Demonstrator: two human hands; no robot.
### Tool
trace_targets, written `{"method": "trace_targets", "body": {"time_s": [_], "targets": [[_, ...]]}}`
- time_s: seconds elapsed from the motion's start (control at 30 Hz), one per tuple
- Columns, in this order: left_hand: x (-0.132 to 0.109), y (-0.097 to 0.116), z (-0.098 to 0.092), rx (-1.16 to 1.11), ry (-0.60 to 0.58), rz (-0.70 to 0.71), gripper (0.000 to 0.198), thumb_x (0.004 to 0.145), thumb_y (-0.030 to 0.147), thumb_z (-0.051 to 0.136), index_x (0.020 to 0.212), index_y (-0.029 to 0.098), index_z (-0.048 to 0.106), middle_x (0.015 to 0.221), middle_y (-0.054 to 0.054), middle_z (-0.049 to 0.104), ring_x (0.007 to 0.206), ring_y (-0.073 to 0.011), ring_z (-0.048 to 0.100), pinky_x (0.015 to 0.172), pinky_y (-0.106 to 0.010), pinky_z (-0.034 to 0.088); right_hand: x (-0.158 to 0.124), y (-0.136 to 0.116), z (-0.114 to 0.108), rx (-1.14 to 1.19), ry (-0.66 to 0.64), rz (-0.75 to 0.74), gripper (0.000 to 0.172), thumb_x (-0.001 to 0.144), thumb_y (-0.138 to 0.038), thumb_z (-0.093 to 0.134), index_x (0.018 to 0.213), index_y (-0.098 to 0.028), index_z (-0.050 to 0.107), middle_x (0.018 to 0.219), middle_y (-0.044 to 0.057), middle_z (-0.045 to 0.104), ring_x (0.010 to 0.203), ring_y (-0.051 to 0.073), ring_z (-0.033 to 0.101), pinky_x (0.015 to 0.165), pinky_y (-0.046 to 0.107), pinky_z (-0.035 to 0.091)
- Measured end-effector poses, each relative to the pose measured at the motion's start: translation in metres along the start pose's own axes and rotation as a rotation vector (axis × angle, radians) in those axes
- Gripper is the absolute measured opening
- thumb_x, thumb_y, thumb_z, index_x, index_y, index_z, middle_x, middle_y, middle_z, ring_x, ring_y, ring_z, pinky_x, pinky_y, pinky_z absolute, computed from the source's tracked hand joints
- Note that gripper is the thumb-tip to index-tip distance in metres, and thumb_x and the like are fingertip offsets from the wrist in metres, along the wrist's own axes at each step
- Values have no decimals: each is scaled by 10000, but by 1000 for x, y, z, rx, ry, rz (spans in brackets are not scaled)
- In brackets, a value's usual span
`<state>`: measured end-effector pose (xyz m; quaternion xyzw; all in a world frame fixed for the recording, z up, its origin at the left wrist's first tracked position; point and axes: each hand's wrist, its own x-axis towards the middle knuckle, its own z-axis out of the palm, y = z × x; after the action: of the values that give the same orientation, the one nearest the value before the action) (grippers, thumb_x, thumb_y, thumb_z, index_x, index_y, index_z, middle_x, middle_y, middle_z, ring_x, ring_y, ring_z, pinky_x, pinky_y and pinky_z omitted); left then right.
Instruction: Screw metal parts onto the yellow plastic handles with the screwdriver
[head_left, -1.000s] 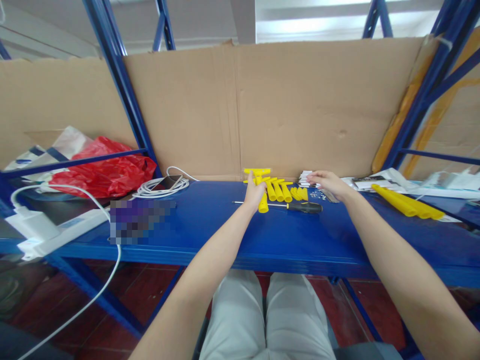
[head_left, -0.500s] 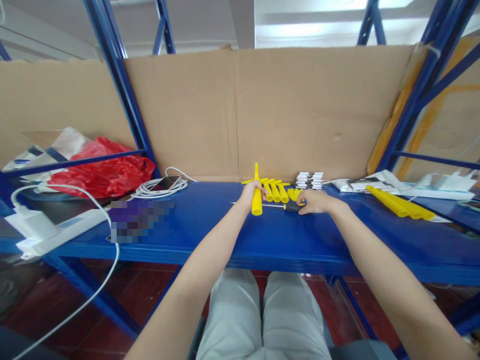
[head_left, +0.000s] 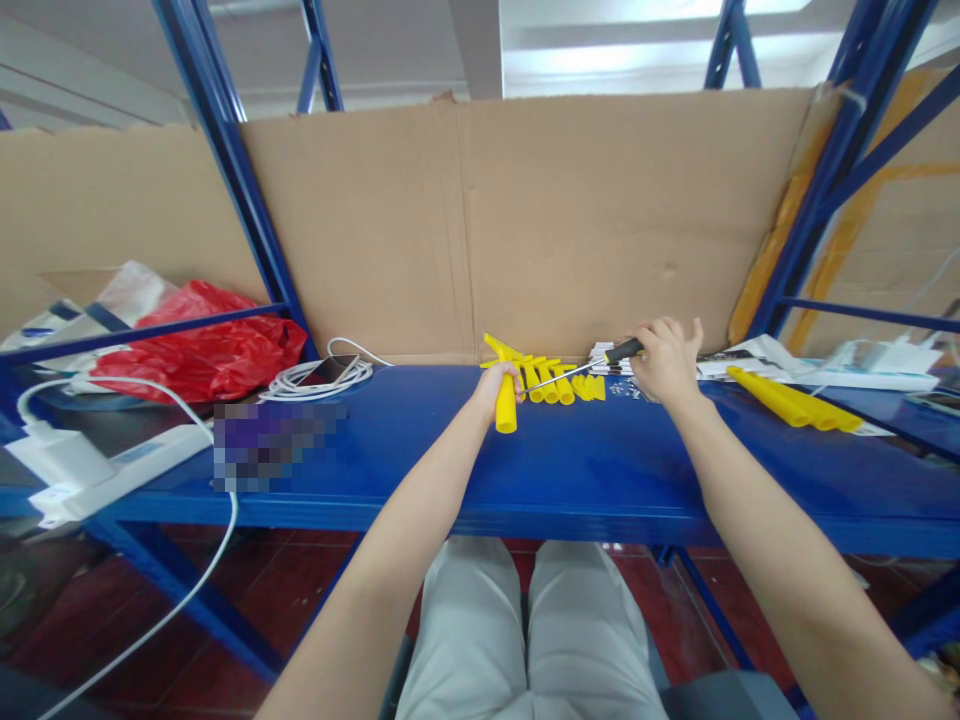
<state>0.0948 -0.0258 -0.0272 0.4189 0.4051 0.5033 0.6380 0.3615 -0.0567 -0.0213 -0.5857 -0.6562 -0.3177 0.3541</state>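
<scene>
My left hand (head_left: 496, 384) is closed round a yellow T-shaped plastic piece (head_left: 505, 408), held just above the blue shelf (head_left: 570, 470). My right hand (head_left: 664, 360) grips a screwdriver (head_left: 592, 364) by its black and yellow handle, with some fingers spread; its metal shaft points left toward the yellow piece. Between my hands a row of several more yellow plastic pieces (head_left: 559, 382) lies against the cardboard back wall. A stack of small white parts (head_left: 609, 352) and a few tiny screws (head_left: 621, 387) sit beside my right hand.
Long yellow tubes (head_left: 795, 402) and papers (head_left: 757, 358) lie at the right. A phone on a coiled white cable (head_left: 324, 374), a red plastic bag (head_left: 196, 340) and a white power strip (head_left: 97, 465) sit at the left. Blue rack posts (head_left: 232, 170) stand on both sides.
My right hand picked the screwdriver up off the shelf and raised it to the right. My left hand tilted the yellow piece and drew it slightly nearer.
</scene>
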Motion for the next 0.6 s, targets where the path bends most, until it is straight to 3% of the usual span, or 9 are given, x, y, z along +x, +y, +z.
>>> {"method": "trace_targets", "body": {"time_s": [0.2, 0.37, 0.6], "targets": [[1, 3, -3, 109, -15, -13, 64, 652, 156, 539, 692, 204, 553, 363, 28, 412, 331, -126, 404, 399, -235, 387, 1, 17, -1, -38, 90, 135, 334, 795, -138, 501, 1036, -221, 715, 1101, 140, 636, 1203, 360, 489, 1093, 708, 229], [-2, -4, -1, 239, 46, 49, 157, 630, 122, 539, 756, 214, 519, 358, 55, 429, 314, -118, 406, 366, -202, 353, -1, 28, -2, -61, 153, 242, 311, 830, -162, 498, 1042, -202, 722, 1127, 159, 613, 1213, 361, 476, 1049, 672, 303], [0, -11, -2, 330, 6, 73, 242, 630, 124, 571, 857, 207, 560, 391, 65, 443, 323, -127, 435, 387, -209, 372, -4, 32, 0, -41, 162, 330, 275, 838, -167, 531, 1022, -207, 731, 1093, 154, 609, 1229, 366, 465, 1019, 675, 334]]}}
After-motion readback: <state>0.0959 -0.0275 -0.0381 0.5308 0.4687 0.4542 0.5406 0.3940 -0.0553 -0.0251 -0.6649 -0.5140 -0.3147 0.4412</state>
